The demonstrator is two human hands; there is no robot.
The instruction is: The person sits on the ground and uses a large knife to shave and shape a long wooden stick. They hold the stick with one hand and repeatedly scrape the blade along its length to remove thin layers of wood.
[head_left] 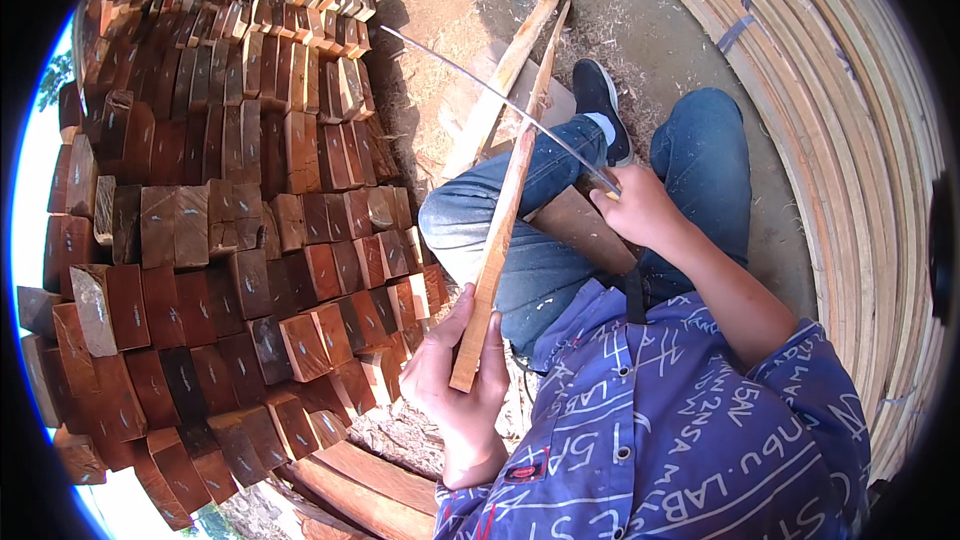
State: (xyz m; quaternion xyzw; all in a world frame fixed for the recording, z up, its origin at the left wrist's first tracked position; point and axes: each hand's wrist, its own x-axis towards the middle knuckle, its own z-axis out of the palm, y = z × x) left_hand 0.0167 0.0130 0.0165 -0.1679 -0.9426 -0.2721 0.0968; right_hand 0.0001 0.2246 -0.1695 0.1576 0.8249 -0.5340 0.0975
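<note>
My left hand (455, 370) grips the near end of a long, narrow wooden strip (495, 240), thumb on one side and fingers on the other. From there the strip slants up and away over my bent knee, narrowing to a point at its far end. My right hand (640, 205) is closed round the handle end of a long, thin metal blade (460, 71). Seen almost edge-on, the blade crosses the strip's upper part; whether it is a saw or a knife I cannot tell. Beyond my knee a second, wider piece of wood (515, 58) lies slanted beside the strip.
Stacked wooden blocks (215, 210) rise in a high wall on the left. Long bundled planks (790, 70) curve along the right. Shavings (610, 40) litter the ground near my shoe (596, 105). Thick timber (370, 490) lies at the lower left.
</note>
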